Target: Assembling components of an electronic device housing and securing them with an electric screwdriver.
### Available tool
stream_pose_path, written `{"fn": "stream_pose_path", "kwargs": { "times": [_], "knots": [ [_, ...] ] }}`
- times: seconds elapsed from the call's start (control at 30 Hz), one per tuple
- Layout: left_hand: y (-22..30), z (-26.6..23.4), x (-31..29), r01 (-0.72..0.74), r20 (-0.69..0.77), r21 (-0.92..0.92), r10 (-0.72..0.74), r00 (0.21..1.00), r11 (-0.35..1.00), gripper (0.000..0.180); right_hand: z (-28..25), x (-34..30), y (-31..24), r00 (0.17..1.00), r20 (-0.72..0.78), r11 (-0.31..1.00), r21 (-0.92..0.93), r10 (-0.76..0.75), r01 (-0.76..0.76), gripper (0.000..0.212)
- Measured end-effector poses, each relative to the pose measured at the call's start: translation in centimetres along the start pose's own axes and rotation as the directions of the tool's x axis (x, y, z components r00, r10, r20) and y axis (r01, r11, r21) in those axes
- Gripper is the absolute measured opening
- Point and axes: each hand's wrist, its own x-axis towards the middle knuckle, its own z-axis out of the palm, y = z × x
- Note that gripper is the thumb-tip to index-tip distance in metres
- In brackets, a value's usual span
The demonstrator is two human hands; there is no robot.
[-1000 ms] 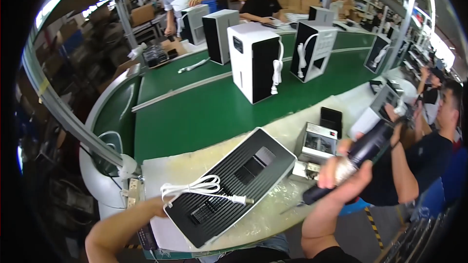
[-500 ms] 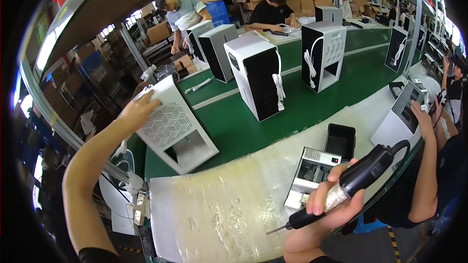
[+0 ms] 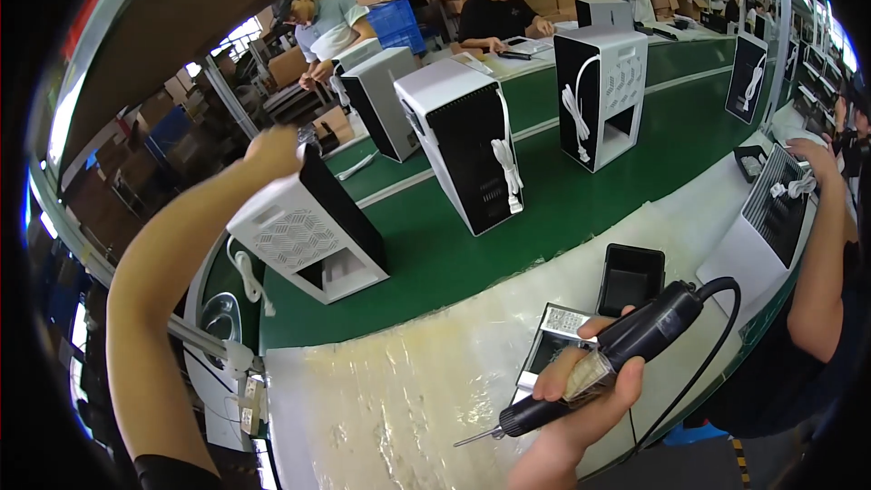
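My left hand grips the top edge of a white-and-black appliance on the green conveyor at the left. Its fingers are partly hidden and blurred. The appliance has a patterned, perforated white face with a square opening below, a black side, and a white cord hanging at its left. My right hand is closed around a black electric screwdriver, whose thin bit points to the lower left over the worktable. Behind that hand sits a metal-edged box, mostly covered by it, beside a black tray.
Similar appliances stand along the green belt. Plastic film covers the near worktable. A co-worker's hand touches a tilted appliance at the right. A power strip and a metal post edge the left side.
The appliance at the left has turned more upright, now showing its black side, with my left hand moved up on its top edge. My right hand and screwdriver have shifted left.
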Motion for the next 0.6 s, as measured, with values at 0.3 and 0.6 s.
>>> {"fn": "stream_pose_path", "kwargs": {
  "times": [0.3,0.6],
  "knots": [
    [24.5,-4.7,21.8,0.379,0.137,-0.599,-0.375,0.917,0.706,0.050,0.5,0.9,2.1,0.985,-0.149,0.974,-0.198,0.081,-0.110,0.069],
    [23.7,-5.9,21.8,-0.151,0.436,-0.163,0.208,0.875,0.975,0.036,0.0,2.9,0.5,0.977,-0.031,0.953,-0.217,0.210,-0.212,0.068]
  ]
}}
